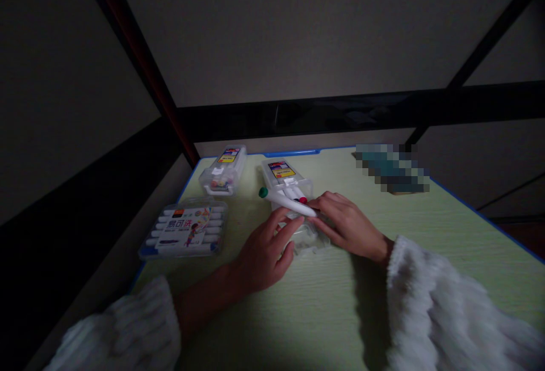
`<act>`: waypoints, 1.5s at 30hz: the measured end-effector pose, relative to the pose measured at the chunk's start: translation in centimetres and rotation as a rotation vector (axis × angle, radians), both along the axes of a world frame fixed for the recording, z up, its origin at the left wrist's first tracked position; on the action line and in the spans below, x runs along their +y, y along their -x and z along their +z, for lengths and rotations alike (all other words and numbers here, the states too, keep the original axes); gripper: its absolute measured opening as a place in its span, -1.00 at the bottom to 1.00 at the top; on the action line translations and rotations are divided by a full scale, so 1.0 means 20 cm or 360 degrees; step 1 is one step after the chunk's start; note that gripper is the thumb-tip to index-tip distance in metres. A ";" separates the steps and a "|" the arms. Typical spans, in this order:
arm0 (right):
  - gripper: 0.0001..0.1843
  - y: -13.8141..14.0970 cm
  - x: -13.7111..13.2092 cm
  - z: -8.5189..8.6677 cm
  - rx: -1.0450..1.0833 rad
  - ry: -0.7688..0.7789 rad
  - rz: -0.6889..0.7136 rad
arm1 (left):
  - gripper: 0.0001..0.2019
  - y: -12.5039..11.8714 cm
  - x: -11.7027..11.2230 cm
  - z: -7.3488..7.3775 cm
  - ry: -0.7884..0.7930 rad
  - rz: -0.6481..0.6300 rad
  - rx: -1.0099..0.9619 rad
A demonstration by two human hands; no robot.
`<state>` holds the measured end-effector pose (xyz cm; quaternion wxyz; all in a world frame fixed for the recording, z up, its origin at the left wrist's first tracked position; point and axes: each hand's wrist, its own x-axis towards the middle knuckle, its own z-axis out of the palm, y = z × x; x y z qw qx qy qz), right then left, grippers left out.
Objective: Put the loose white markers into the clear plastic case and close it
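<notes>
A white marker pen (286, 200) with a green end is held at a slant above an open clear plastic pen case (266, 180). My left hand (266, 254) is closed, its fingertips on the underside of the marker. At the marker's right end, the fingers of my right hand (344, 223) are closed on it. More white pens, one with a red end (302, 200), lie inside the case behind the held marker. The case's transparent lid (309, 240) lies folded down towards me, partly hidden by my hands.
On the left lies a flat clear box of markers (183, 229) with a printed label. Behind it stands another clear plastic case (223, 172) with coloured items inside. A blurred-out flat object (389, 169) is at the back right of the pale green table (451, 246). A wall rises behind.
</notes>
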<state>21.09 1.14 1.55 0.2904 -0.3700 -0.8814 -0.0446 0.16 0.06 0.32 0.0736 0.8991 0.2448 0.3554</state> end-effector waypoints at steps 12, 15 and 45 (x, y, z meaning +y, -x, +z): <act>-0.79 0.00 0.00 0.00 -0.0014 0.0036 -0.0005 | -0.52 0.00 0.00 0.00 0.0000 -0.0006 -0.0004; -0.78 0.00 0.00 0.00 -0.0020 0.0032 -0.0007 | -0.52 0.00 0.00 -0.01 0.0002 0.0003 -0.0004; -0.83 0.00 -0.01 0.03 0.0103 -0.0149 0.0006 | -0.64 0.00 -0.01 -0.04 -0.0002 0.0066 -0.0321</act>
